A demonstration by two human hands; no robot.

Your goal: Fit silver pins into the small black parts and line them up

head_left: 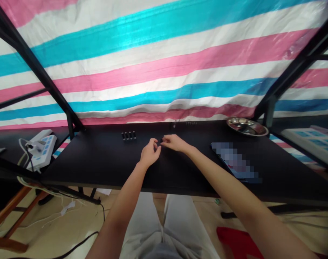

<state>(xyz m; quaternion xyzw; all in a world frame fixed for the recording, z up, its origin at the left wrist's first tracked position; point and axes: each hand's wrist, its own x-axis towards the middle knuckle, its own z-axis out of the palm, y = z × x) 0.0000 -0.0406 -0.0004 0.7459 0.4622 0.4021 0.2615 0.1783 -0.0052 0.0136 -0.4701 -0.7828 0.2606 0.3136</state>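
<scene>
I'd keep both hands low over the black table (99,162), since the right hand (176,142) seems to pinch a tiny dark piece (162,140) near the curled left hand (149,154), whose grip I can't tell.

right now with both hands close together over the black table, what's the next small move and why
Probably steady the small dark piece with the left hand: the right hand seems to pinch it, and the left hand is curled close beside; whether it touches is too small to tell.
</scene>
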